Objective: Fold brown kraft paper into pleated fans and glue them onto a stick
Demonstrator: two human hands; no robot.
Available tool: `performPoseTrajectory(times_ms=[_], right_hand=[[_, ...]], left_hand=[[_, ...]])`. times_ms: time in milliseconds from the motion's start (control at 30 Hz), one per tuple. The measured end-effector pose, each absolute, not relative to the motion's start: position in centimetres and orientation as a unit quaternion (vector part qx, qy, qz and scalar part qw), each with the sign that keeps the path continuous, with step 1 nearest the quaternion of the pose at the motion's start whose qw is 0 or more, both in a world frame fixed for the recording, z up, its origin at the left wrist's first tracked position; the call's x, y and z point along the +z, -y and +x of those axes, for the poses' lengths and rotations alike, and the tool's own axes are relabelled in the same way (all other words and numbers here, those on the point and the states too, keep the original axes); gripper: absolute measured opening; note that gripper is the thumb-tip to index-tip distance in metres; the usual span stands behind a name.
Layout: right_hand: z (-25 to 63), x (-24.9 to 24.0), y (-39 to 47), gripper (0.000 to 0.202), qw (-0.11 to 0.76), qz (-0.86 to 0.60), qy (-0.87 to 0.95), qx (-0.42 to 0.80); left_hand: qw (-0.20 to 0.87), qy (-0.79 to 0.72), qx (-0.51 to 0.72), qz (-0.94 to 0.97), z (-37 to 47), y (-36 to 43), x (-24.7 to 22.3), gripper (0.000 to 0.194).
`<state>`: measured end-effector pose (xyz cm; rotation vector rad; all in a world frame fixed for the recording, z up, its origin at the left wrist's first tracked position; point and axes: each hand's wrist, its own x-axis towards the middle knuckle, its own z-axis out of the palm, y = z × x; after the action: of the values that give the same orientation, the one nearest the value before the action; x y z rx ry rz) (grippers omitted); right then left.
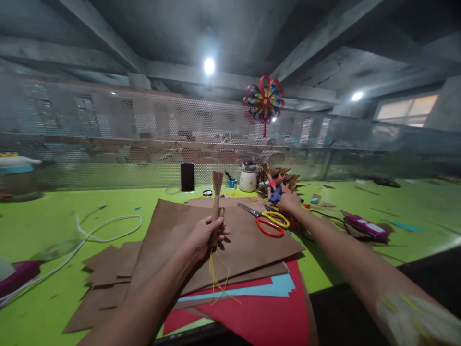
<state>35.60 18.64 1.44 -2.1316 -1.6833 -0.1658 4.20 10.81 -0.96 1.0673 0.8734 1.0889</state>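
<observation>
My left hand (212, 231) is closed around the handle of a small broom made of brown paper (217, 185). Its fringed end points up, and thin yellow strings (212, 271) trail from the bottom. Large brown paper sheets (173, 235) lie beneath that hand. Stretched forward, my right hand (290, 201) touches a heap of brown paper pieces (288, 177) at the back; its fingertips are hidden there. A dark blue piece (275, 195) sits beside its fingers. Scissors with red and yellow handles (270, 226) rest on the brown sheets, close to my right wrist.
Red paper (266, 317) and light blue paper (252, 289) stick out at the front edge. Brown scraps (108, 269) and a white cable (86, 235) lie left. A whitish jar (248, 178) stands before the mesh partition (151, 168). A purple glue gun-like tool (369, 227) lies right.
</observation>
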Motion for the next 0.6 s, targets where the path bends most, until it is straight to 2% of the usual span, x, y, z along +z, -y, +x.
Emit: performPoseTrajectory(times_ms=[100,300,367,467,600], right_hand=[[36.1,-1.0,-20.2,0.081,0.199,-0.791,0.57,-0.098],[37.4,-2.2,-23.0,0.081,0.205,-0.807,0.541,-0.122],[38.2,-2.1,-23.0,0.075,0.206,-0.81,0.537,-0.116],[39.4,-1.8,-22.3,0.054,0.21,-0.814,0.53,-0.114],[40.5,-0.7,-20.5,0.035,0.234,-0.802,0.53,-0.145]], left_hand=[[0.646,-0.387,0.465,0.466,4.2,-10.7,-1.0,0.023],[0.652,-0.342,0.484,0.473,4.0,-10.9,-1.2,0.021],[0.663,-0.338,0.485,0.459,3.9,-11.0,-1.2,0.018],[0.69,-0.339,0.487,0.414,3.8,-11.2,-1.0,0.012],[0.714,-0.324,0.493,0.378,3.6,-11.4,-1.0,0.019]])
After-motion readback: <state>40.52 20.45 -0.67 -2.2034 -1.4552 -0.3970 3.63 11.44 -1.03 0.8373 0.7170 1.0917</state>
